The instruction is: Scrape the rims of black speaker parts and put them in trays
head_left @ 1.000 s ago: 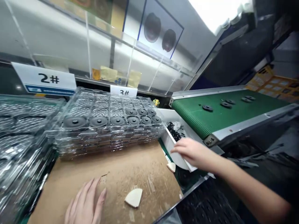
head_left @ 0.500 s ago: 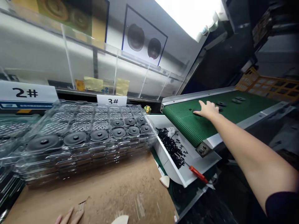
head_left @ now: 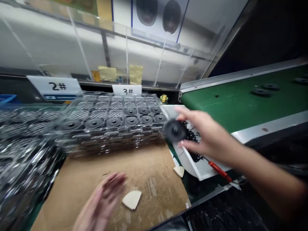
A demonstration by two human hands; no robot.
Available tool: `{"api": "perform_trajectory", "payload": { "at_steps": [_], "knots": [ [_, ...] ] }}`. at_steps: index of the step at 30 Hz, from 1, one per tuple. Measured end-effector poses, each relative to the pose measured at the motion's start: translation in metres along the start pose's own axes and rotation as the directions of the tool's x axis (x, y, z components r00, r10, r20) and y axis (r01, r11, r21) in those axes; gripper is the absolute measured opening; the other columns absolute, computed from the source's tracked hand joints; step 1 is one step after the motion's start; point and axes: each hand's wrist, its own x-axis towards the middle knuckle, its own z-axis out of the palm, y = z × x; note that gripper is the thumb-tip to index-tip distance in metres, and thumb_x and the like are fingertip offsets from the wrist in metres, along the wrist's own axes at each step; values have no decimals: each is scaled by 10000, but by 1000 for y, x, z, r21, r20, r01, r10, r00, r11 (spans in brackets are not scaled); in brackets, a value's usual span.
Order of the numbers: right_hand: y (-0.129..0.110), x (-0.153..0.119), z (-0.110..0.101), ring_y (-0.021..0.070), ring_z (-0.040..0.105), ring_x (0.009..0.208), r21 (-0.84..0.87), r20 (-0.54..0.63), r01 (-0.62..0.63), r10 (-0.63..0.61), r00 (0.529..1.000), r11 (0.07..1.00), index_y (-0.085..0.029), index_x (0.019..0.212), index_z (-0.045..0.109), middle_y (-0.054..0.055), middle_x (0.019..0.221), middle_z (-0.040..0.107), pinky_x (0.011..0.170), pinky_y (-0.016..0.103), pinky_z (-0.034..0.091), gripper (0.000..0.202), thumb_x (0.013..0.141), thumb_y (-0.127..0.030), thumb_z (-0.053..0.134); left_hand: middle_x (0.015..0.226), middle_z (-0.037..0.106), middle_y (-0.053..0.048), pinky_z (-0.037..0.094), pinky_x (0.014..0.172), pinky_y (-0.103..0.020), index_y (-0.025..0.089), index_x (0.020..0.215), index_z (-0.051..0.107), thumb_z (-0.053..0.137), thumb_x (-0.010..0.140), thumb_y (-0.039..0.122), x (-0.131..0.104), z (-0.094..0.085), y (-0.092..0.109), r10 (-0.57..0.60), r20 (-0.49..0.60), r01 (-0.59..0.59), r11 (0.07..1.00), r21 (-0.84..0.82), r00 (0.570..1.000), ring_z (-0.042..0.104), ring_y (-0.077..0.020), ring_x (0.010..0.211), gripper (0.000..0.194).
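Between the thumb and fingers of my right hand [head_left: 204, 133] is a black round part [head_left: 175, 131] with a small raised centre, held over the near edge of the white tray. Motion blurs it somewhat. My left hand [head_left: 103, 200] hovers above the cardboard sheet [head_left: 154, 170], its fingers stretched out and nothing in them. Beside it lies a cream wedge-shaped piece [head_left: 132, 199]. Behind the cardboard stands a stack of clear plastic trays [head_left: 115, 134]; similar black round parts [head_left: 114, 121] fill its front row and part of the second.
On the right runs a green conveyor belt [head_left: 231, 106] carrying several black parts [head_left: 261, 92]. Below it, a white tray [head_left: 204, 173] holds small black pieces and a red-handled tool [head_left: 220, 170]. Another cream wedge [head_left: 179, 171] lies at the cardboard's right edge. More clear trays [head_left: 31, 160] stand left.
My right hand has come off the conveyor belt toward the left, now gripping a black round part. My left hand has risen further into view. The head view has turned rightward and down.
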Motion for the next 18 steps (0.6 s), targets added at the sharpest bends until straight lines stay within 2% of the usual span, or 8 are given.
{"api": "perform_trajectory", "payload": {
  "at_steps": [1, 2, 3, 4, 6, 9, 12, 18],
  "knots": [
    [-28, -17, 16, 222, 453, 1112, 84, 1, 76, -76, 997, 994, -227, 1370, 223, 50, 1190, 521, 994, 386, 322, 724, 766, -371, 594, 1256, 521, -95, 354, 951, -498, 202, 1250, 451, 298, 839, 547, -8, 20, 9, -156, 130, 188, 937, -294, 979, 485, -297, 1129, 558],
    [-53, -35, 32, 224, 442, 1139, 142, 8, 128, -130, 991, 982, -223, 1379, 202, 54, 1213, 515, 1045, 416, 253, 722, 779, -365, 578, 1258, 515, -113, 340, 965, -488, 187, 1259, 444, 308, 837, 553, -14, 40, 17, -237, 272, 342, 821, -457, 933, 470, -295, 1147, 576],
    [-73, -53, 47, 229, 423, 1166, 190, 30, 167, -176, 984, 967, -215, 1391, 165, 58, 1228, 509, 1068, 441, 207, 745, 786, -370, 571, 1263, 506, -119, 329, 979, -467, 179, 1266, 440, 301, 850, 542, -20, 58, 23, -244, 383, 433, 713, -551, 891, 453, -282, 1166, 570],
    [-89, -68, 62, 238, 395, 1195, 231, 22, 158, -167, 986, 960, -207, 1396, 148, 64, 1237, 505, 1075, 464, 184, 758, 787, -368, 567, 1264, 504, -112, 331, 980, -445, 185, 1263, 447, 290, 868, 515, -24, 73, 26, -219, 449, 477, 628, -615, 866, 446, -268, 1175, 538],
    [-111, -93, 87, 264, 346, 1236, 287, 13, 97, -105, 994, 953, -198, 1404, 119, 80, 1262, 481, 1063, 515, 181, 783, 781, -352, 569, 1227, 532, -107, 365, 948, -396, 175, 1219, 497, 276, 894, 464, -32, 90, 27, -195, 479, 506, 509, -697, 856, 467, -243, 1152, 487],
    [-132, -113, 109, 312, 300, 1257, 336, -19, -35, 44, 999, 941, -194, 1408, 94, 119, 1311, 416, 1002, 581, 252, 799, 775, -325, 564, 1111, 595, -101, 430, 833, -303, 163, 1189, 525, 310, 902, 415, -41, 91, 21, -222, 509, 552, 429, -715, 832, 548, -198, 1027, 439],
    [-149, -121, 114, 348, 273, 1261, 388, -33, -130, 155, 987, 912, -213, 1407, 86, 142, 1336, 366, 932, 615, 327, 788, 781, -334, 548, 991, 623, -89, 450, 727, -260, 155, 1191, 523, 321, 903, 389, -48, 82, 16, -249, 533, 586, 410, -699, 809, 594, -179, 904, 423],
    [-172, -126, 111, 355, 255, 1262, 425, -67, -137, 182, 981, 895, -208, 1402, 121, 140, 1324, 365, 924, 623, 347, 777, 775, -351, 557, 971, 628, -101, 417, 861, -320, 131, 1194, 514, 324, 901, 381, -58, 69, 14, -200, 542, 576, 367, -731, 816, 566, -232, 1019, 430]
  ]
}}
